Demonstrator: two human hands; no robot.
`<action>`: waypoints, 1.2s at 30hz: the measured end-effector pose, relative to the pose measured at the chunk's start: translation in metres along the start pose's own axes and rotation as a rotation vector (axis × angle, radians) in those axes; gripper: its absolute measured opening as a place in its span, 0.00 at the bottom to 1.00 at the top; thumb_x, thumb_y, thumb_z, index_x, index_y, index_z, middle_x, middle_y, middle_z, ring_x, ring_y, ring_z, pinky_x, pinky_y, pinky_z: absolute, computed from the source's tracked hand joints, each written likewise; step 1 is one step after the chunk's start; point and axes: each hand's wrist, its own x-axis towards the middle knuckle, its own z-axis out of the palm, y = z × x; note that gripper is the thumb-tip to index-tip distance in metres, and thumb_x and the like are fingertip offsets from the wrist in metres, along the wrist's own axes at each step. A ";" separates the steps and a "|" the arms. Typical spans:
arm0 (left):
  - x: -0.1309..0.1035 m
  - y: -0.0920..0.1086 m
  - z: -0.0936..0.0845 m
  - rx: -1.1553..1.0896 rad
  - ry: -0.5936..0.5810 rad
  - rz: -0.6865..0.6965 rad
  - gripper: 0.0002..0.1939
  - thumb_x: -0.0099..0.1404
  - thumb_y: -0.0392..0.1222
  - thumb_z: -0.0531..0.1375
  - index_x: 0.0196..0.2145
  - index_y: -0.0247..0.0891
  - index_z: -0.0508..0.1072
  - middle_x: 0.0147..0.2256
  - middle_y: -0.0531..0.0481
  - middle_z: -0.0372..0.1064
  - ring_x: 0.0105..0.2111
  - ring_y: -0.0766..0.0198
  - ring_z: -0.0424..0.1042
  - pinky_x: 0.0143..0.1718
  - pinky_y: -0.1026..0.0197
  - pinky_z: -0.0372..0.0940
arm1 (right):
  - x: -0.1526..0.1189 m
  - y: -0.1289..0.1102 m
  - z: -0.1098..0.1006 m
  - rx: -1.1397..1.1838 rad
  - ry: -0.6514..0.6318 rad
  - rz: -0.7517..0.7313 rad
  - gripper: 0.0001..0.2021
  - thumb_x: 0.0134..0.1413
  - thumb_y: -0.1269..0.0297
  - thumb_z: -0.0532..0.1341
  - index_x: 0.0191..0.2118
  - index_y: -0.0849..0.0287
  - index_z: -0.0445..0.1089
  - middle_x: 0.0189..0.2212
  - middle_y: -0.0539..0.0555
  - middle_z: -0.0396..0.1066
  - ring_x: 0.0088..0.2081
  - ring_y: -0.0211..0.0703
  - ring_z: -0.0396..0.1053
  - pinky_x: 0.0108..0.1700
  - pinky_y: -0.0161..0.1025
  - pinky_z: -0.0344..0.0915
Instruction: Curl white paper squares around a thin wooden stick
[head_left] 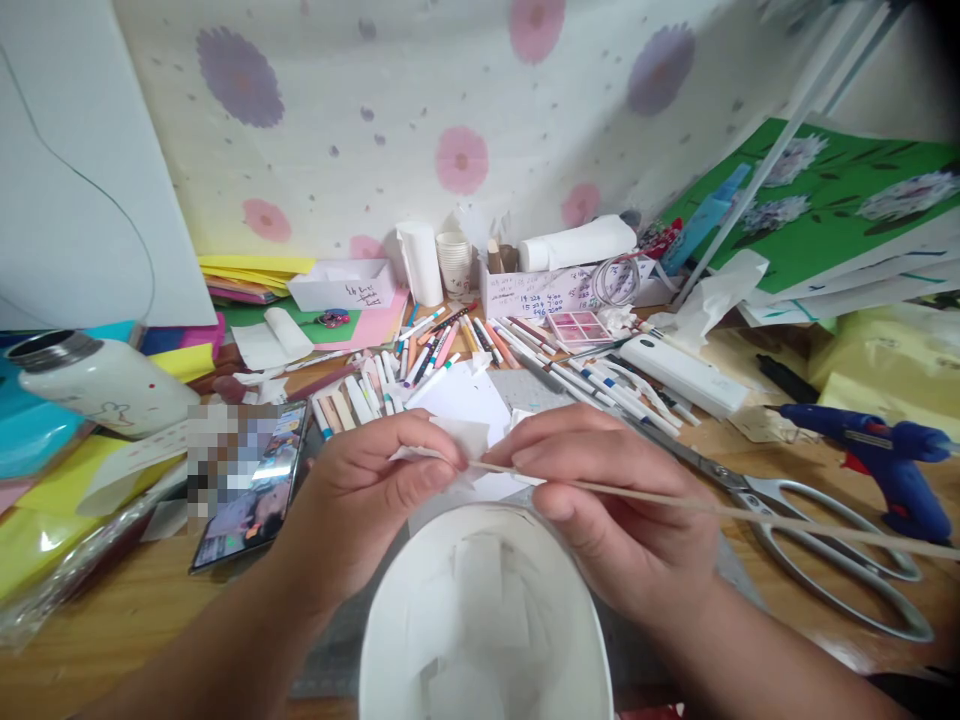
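Observation:
My left hand (pixel 379 485) is closed, its thumb and forefinger pinching a small piece of thin white paper (pixel 463 437). From the right, my right hand (pixel 626 490) grips a long thin pale stick (pixel 787 522) between thumb and fingers. The stick's near end reaches the paper at my left fingertips; whether the paper is wrapped round it I cannot tell. Below both hands stands a white round tub (pixel 375 640), open at the top, with pale paper-like pieces inside.
Large scissors (pixel 814 495) and a blue glue gun (pixel 874 440) lie to the right. On the left are a phone (pixel 262 480) and a white bottle (pixel 112 385). Several markers (pixel 435 350) spread behind my hands, before a white box (pixel 555 290) with handwriting.

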 end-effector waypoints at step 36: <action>0.005 0.013 0.012 -0.277 0.006 -0.208 0.10 0.58 0.45 0.75 0.25 0.38 0.82 0.24 0.51 0.72 0.27 0.63 0.69 0.30 0.63 0.65 | 0.003 0.000 0.003 0.038 -0.033 0.004 0.05 0.61 0.75 0.67 0.42 0.63 0.80 0.35 0.58 0.84 0.38 0.42 0.82 0.43 0.35 0.81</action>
